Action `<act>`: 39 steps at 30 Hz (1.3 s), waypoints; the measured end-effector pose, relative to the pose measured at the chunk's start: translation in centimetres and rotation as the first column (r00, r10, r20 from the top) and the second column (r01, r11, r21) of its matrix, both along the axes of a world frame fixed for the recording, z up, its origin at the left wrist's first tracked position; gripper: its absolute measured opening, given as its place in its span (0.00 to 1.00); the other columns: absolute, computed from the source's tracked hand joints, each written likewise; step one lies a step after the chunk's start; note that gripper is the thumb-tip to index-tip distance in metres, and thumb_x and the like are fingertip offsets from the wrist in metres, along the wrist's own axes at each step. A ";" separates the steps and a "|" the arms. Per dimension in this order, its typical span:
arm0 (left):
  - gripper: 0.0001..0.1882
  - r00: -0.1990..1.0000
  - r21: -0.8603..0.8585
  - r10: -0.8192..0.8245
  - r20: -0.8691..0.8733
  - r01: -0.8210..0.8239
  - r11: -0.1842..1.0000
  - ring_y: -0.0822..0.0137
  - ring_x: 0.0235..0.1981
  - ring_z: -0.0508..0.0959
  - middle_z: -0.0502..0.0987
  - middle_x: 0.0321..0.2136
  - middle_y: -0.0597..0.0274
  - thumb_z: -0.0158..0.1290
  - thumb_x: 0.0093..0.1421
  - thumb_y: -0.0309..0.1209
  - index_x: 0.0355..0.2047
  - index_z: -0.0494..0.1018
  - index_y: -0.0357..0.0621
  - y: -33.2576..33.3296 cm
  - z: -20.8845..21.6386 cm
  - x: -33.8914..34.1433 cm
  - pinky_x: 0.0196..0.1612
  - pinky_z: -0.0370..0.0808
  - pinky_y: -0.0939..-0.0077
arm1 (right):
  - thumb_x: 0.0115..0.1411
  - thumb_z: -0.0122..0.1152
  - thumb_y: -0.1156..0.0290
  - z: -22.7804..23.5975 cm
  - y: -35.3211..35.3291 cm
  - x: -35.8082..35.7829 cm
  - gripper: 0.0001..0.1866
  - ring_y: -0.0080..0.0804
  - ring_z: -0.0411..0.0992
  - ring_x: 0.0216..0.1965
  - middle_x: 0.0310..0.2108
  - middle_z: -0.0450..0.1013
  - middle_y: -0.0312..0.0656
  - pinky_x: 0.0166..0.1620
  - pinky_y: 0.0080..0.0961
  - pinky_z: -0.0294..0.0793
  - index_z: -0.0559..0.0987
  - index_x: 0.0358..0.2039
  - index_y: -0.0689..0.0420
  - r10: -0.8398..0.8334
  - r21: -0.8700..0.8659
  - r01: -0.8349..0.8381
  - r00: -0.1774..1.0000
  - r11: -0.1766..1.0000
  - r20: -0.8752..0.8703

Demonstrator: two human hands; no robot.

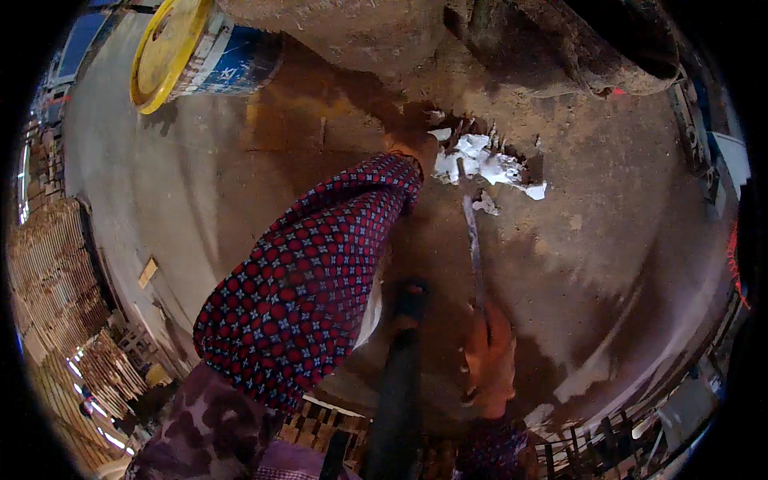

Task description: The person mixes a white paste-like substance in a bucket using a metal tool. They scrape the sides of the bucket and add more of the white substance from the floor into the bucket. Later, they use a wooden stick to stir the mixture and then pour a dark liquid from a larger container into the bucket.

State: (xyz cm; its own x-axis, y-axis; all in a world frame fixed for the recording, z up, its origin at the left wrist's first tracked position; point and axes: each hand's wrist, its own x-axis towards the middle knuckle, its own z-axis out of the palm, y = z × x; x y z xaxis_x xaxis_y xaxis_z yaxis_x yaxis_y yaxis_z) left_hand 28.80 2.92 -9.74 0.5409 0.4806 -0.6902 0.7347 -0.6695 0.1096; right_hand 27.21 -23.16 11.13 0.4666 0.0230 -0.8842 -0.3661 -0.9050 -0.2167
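Observation:
In my right hand, closed around its near end, is a long thin rod-like tool. The tool's far end reaches a patch of torn white scraps lying on the brown, dusty floor. Beside these scraps, on their left, is my left hand, stretched far forward in a red and blue patterned sleeve. Shadow covers its fingers, so whether they grip anything is unclear. A small greyish scrap lies right of the tool, just nearer than the white patch.
A bucket with a yellow lid and blue side lies at the far left. Bulky, dirt-coloured sacking stretches along the far edge. Stacked ridged sheets stand at the left. A dark strap-like shape runs up the near middle.

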 end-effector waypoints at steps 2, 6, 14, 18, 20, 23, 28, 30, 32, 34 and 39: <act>0.14 0.999 0.018 0.034 -0.004 -0.034 0.999 0.61 0.39 0.81 0.80 0.39 0.57 0.47 0.61 0.34 0.42 0.78 0.46 1.4 1.0 -1.3 0.39 0.77 0.68 | 0.61 0.55 0.63 -4.9 -0.9 0.2 0.17 0.29 0.72 0.34 0.41 0.71 0.42 0.33 0.26 0.69 0.74 0.48 0.55 0.188 0.061 -0.182 0.976 0.981 -0.113; 0.14 0.985 -0.114 0.127 0.114 -0.114 0.987 0.62 0.39 0.80 0.79 0.41 0.58 0.49 0.61 0.36 0.44 0.77 0.46 2.4 2.4 -0.1 0.38 0.77 0.70 | 0.58 0.55 0.68 -12.1 -4.8 0.4 0.15 0.35 0.69 0.47 0.48 0.70 0.41 0.39 0.28 0.70 0.75 0.47 0.53 0.582 0.160 -0.587 0.809 0.794 0.079; 0.17 0.696 -0.701 0.692 0.192 -0.396 0.593 0.64 0.38 0.80 0.78 0.43 0.60 0.52 0.62 0.40 0.47 0.75 0.47 11.9 7.0 -5.7 0.35 0.76 0.75 | 0.59 0.53 0.67 -8.9 1.8 1.0 0.11 0.46 0.74 0.35 0.32 0.75 0.43 0.36 0.34 0.73 0.78 0.39 0.56 0.501 -0.008 -0.505 0.854 0.863 0.136; 0.19 0.664 -0.826 0.740 0.106 -0.356 0.437 0.65 0.38 0.80 0.77 0.45 0.60 0.54 0.62 0.42 0.49 0.74 0.47 12.9 10.8 -10.5 0.34 0.76 0.77 | 0.61 0.50 0.60 -7.8 0.4 0.1 0.17 0.49 0.71 0.36 0.35 0.71 0.46 0.40 0.38 0.71 0.74 0.47 0.54 0.378 0.043 -0.399 0.895 0.916 0.237; 0.20 0.672 -0.853 0.737 0.075 -0.340 0.397 0.67 0.41 0.79 0.77 0.44 0.61 0.54 0.62 0.42 0.49 0.73 0.44 13.2 12.8 -14.8 0.39 0.75 0.76 | 0.63 0.47 0.55 -5.7 1.1 0.1 0.21 0.52 0.67 0.49 0.51 0.66 0.50 0.49 0.42 0.69 0.71 0.53 0.51 0.401 -0.023 -0.401 0.909 0.916 0.118; 0.16 0.614 -0.827 0.770 0.174 -0.334 0.453 0.72 0.40 0.77 0.79 0.39 0.61 0.55 0.61 0.41 0.42 0.76 0.43 10.5 16.4 -18.9 0.39 0.73 0.77 | 0.63 0.47 0.54 -4.3 -2.7 0.7 0.24 0.50 0.67 0.51 0.55 0.66 0.51 0.50 0.44 0.69 0.70 0.56 0.50 0.870 -0.157 -0.895 0.345 0.419 0.352; 0.21 0.256 -0.854 0.965 0.061 -0.487 0.183 0.70 0.45 0.77 0.77 0.47 0.61 0.54 0.63 0.42 0.50 0.72 0.42 7.4 21.0 -30.6 0.47 0.74 0.73 | 0.64 0.50 0.59 8.2 1.5 -3.4 0.16 0.28 0.66 0.27 0.30 0.70 0.39 0.31 0.27 0.65 0.75 0.47 0.51 0.296 0.009 -0.301 0.943 0.953 0.154; 0.20 0.195 -0.804 0.981 0.000 -0.583 0.116 0.70 0.45 0.76 0.76 0.47 0.62 0.53 0.63 0.41 0.49 0.73 0.42 6.2 21.8 -33.5 0.46 0.74 0.74 | 0.64 0.51 0.59 12.8 -0.8 -6.2 0.14 0.22 0.64 0.21 0.23 0.69 0.35 0.24 0.22 0.63 0.76 0.44 0.53 0.207 0.099 -0.227 0.962 0.969 0.179; 0.19 0.259 -0.735 0.964 0.058 -0.643 0.217 0.70 0.44 0.77 0.77 0.46 0.62 0.53 0.63 0.41 0.49 0.73 0.42 5.1 22.7 -38.2 0.46 0.73 0.75 | 0.63 0.52 0.58 16.3 -6.0 -9.6 0.15 0.23 0.65 0.22 0.25 0.70 0.36 0.25 0.23 0.65 0.76 0.44 0.55 0.171 0.142 -0.198 0.968 0.970 0.182; 0.19 0.291 -0.687 0.954 0.071 -0.679 0.258 0.70 0.44 0.77 0.77 0.46 0.62 0.53 0.63 0.39 0.49 0.73 0.41 3.1 22.2 -40.2 0.47 0.73 0.77 | 0.63 0.51 0.60 17.5 -7.9 -11.7 0.14 0.31 0.67 0.23 0.26 0.72 0.40 0.27 0.28 0.68 0.76 0.43 0.54 0.353 0.134 -0.390 0.905 0.911 0.236; 0.22 0.365 -0.666 0.859 0.358 -0.545 0.510 0.66 0.45 0.77 0.76 0.46 0.58 0.53 0.61 0.39 0.52 0.70 0.41 -2.0 15.3 -46.5 0.48 0.73 0.75 | 0.63 0.53 0.64 17.7 -2.7 -16.6 0.15 0.29 0.70 0.27 0.29 0.73 0.37 0.28 0.21 0.68 0.76 0.47 0.57 0.713 0.132 -0.737 0.675 0.663 0.189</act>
State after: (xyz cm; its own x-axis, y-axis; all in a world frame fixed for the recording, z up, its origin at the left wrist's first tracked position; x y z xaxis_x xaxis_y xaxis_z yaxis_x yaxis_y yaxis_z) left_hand -17.69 0.94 5.61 0.4567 0.6765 -0.5777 0.5504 0.2953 0.7809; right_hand 10.63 -25.82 28.84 0.3259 0.5500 -0.7690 0.4267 -0.8114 -0.3995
